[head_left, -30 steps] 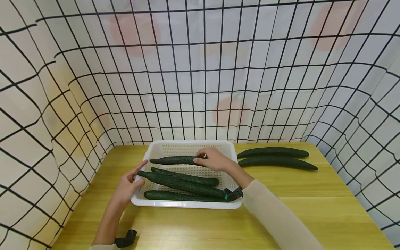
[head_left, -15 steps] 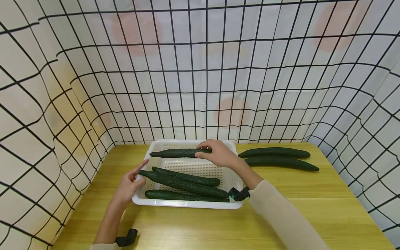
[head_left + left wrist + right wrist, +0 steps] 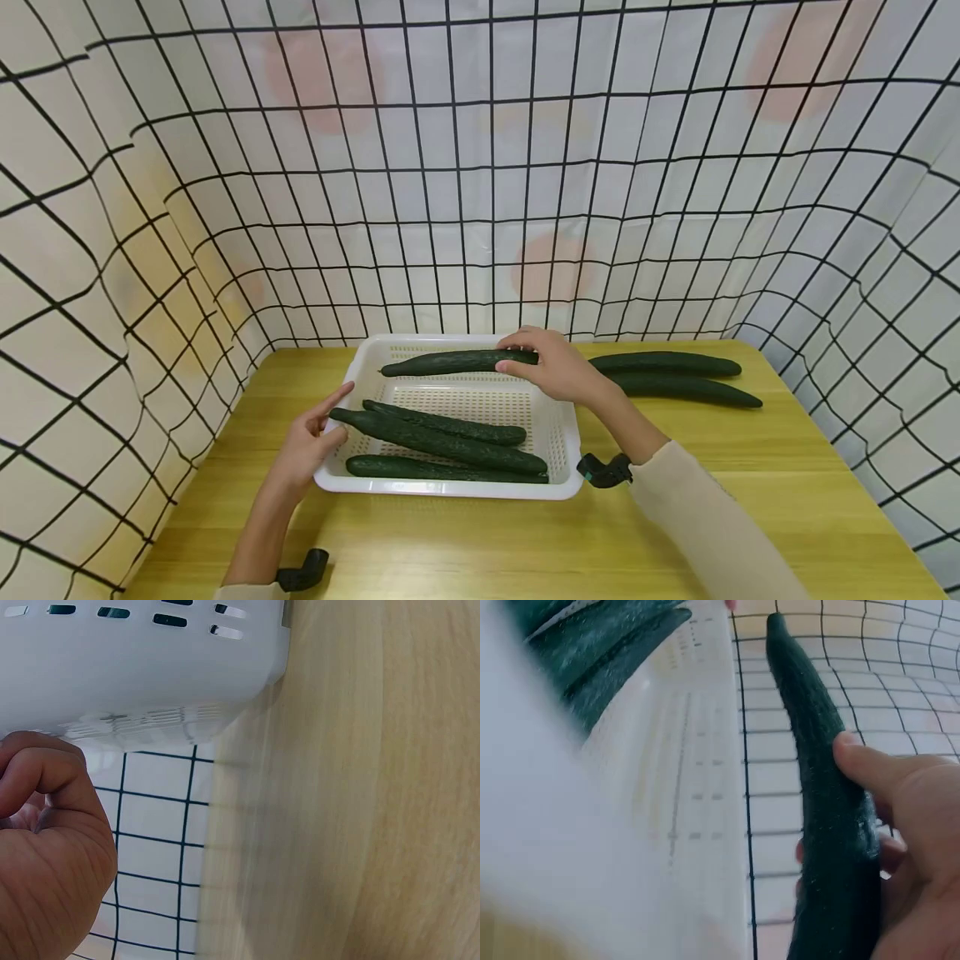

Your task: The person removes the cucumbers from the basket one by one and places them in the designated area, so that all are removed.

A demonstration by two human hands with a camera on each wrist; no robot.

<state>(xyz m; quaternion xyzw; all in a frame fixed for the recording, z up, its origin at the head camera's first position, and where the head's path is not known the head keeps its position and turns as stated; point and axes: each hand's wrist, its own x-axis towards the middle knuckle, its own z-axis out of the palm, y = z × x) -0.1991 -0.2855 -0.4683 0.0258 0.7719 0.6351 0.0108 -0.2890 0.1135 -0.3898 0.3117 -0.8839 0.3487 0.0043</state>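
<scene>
My right hand (image 3: 553, 365) grips a long dark green cucumber (image 3: 450, 362) near its right end, thumb in front and fingers behind. The cucumber (image 3: 829, 825) is lifted over the back of a white plastic basket (image 3: 450, 492), its narrow tip pointing left. At the basket's left rim my left hand (image 3: 309, 442) holds on with thumb and fingers; in the left wrist view the left hand (image 3: 52, 847) has curled fingers against the perforated wall. Inside the basket lie three more cucumbers, a slim cucumber (image 3: 450, 425), a longer cucumber (image 3: 442, 442) and a front cucumber (image 3: 420, 468).
Two cucumbers lie on the wooden table (image 3: 750, 483) right of the basket, a back cucumber (image 3: 667, 363) and a nearer cucumber (image 3: 690, 388), their left ends partly behind my right hand. White walls with black grid netting (image 3: 480, 208) enclose the table at the back and sides.
My right hand has raised the cucumber from the basket's middle toward its back rim and carried it to the right. The left hand and the other cucumbers stay put.
</scene>
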